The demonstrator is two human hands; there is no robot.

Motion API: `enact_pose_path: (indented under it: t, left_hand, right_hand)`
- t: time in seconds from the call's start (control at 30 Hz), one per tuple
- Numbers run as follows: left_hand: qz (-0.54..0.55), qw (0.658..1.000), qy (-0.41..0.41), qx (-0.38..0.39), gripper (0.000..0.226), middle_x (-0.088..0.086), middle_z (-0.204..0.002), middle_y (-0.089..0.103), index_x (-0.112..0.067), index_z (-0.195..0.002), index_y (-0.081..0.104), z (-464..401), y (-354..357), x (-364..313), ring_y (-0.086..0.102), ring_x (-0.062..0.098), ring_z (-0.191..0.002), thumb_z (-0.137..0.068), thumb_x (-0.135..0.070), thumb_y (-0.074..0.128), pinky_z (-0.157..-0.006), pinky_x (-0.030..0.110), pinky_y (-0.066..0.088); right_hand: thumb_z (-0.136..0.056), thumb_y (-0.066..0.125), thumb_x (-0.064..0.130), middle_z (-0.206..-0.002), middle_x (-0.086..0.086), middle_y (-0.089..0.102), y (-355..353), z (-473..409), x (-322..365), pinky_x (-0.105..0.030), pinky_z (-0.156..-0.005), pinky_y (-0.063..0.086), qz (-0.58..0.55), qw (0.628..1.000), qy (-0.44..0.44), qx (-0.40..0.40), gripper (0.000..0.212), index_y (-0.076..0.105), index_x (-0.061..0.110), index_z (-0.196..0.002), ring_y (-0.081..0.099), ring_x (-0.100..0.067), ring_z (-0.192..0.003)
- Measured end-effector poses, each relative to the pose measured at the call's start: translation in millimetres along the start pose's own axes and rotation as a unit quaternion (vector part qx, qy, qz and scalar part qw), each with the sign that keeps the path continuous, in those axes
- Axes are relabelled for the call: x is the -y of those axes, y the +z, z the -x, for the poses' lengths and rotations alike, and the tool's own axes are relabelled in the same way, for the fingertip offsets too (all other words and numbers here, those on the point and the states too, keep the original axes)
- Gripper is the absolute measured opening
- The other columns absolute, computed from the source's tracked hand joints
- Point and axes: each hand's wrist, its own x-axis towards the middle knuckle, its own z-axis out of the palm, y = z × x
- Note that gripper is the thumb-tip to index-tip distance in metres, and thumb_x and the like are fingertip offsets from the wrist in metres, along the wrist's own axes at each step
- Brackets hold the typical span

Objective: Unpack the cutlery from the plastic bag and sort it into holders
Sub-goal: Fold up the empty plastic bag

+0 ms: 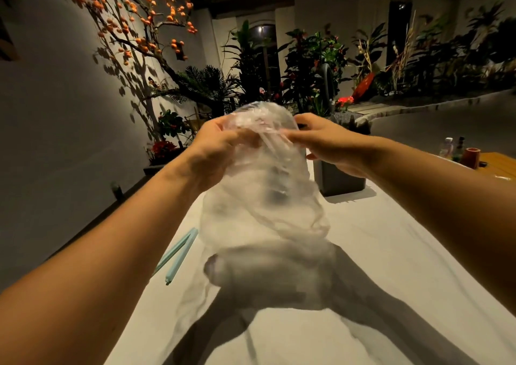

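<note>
Pale worktop (391,253) stretches ahead, one blue clip (178,255) near its left edge, while left hand (220,152) and right hand (329,144) pinch one clear plastic bag (268,208) aloft, fingers curled into its top.

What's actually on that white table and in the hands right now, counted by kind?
Clear plastic bag, held up by left hand and right hand: 1
Light blue clip stick on the table: 1
Dark square container: 1
Total: 3
</note>
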Motion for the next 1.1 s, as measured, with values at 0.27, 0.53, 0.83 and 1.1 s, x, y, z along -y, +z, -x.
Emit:
enact_pose_path:
  t: [0.27, 0.53, 0.83, 1.1]
  left_hand:
    - [-0.29, 0.957, 0.019, 0.014, 0.026, -0.003, -0.099, 0.075, -0.026, -0.107, 0.068, -8.3, -2.3, 19.2, 0.072, 0.017, -0.096, -0.084, -0.023, 0.08, -0.089, 0.039, 0.058]
    - [-0.389, 0.919, -0.051, -0.049, 0.01, 0.01, -0.089, 0.072, -0.01, -0.092, 0.072, -14.0, 2.0, 33.5, 0.068, 0.028, -0.086, -0.091, -0.019, 0.067, -0.084, 0.044, 0.057]
    - [-0.226, 0.964, 0.075, -0.121, 0.018, 0.006, -0.098, 0.072, -0.016, -0.101, 0.068, -13.5, 18.9, 12.2, 0.07, 0.022, -0.09, -0.086, -0.022, 0.058, -0.076, 0.036, 0.062]
    - [-0.203, 0.979, 0.0, -0.023, 0.079, 0.001, -0.142, 0.048, -0.021, -0.148, 0.032, 2.9, 21.1, 24.2, 0.051, 0.018, -0.121, -0.084, -0.017, 0.078, -0.097, 0.03, 0.043]
  right_hand:
    - [-0.099, 0.055, 0.03, -0.079, -0.014, 0.072, 1.1, -9.6, 12.0, -0.031, -0.055, 0.052, 0.056, 0.988, -0.025, -0.143, 0.038, 0.073, 0.004, -0.077, 0.062, -0.017, -0.06]
    - [-0.098, 0.057, 0.033, -0.078, -0.001, 0.064, -9.8, -1.9, 7.6, -0.031, -0.068, 0.047, 0.163, 0.957, -0.091, -0.223, 0.027, 0.067, 0.012, -0.084, 0.057, -0.016, -0.073]
    - [-0.08, 0.082, 0.026, -0.115, 0.003, 0.062, 1.4, 2.5, 0.8, -0.016, -0.068, 0.049, 0.151, 0.988, 0.028, 0.007, 0.067, 0.048, 0.023, -0.137, 0.063, -0.013, -0.098]
    - [-0.099, 0.045, 0.011, -0.104, -0.025, 0.067, -11.6, 3.7, -4.5, -0.04, -0.063, 0.061, 0.017, 0.976, 0.028, -0.217, 0.023, 0.063, -0.002, -0.103, 0.069, -0.031, -0.09]
